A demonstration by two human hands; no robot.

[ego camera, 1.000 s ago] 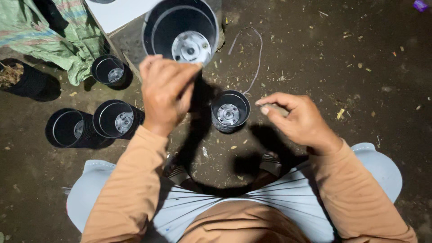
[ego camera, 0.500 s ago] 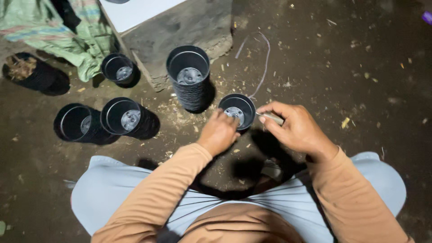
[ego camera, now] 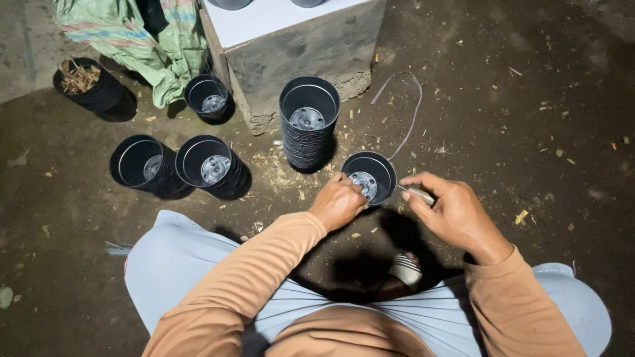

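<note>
A small black plastic pot (ego camera: 372, 173) stands on the dirt floor in front of me, its pale perforated bottom showing. My left hand (ego camera: 338, 201) grips the pot's near-left rim, fingers curled over the edge. My right hand (ego camera: 450, 211) is just right of the pot and is closed around a small pale tool (ego camera: 418, 194) whose tip points at the pot's right rim. A tall stack of black pots (ego camera: 308, 125) rises just behind and left of the held pot.
A concrete block with a white top (ego camera: 291, 39) stands behind the stack. Two pot stacks (ego camera: 177, 165) lie left, another pot (ego camera: 208, 98) and a debris-filled pot (ego camera: 86, 82) farther back by a green sack (ego camera: 142, 39). A thin cord (ego camera: 410, 106) trails on the ground.
My left hand came down from in front of the camera and took hold of the small pot's rim. The right hand with its tool closed in on the pot's right side.
</note>
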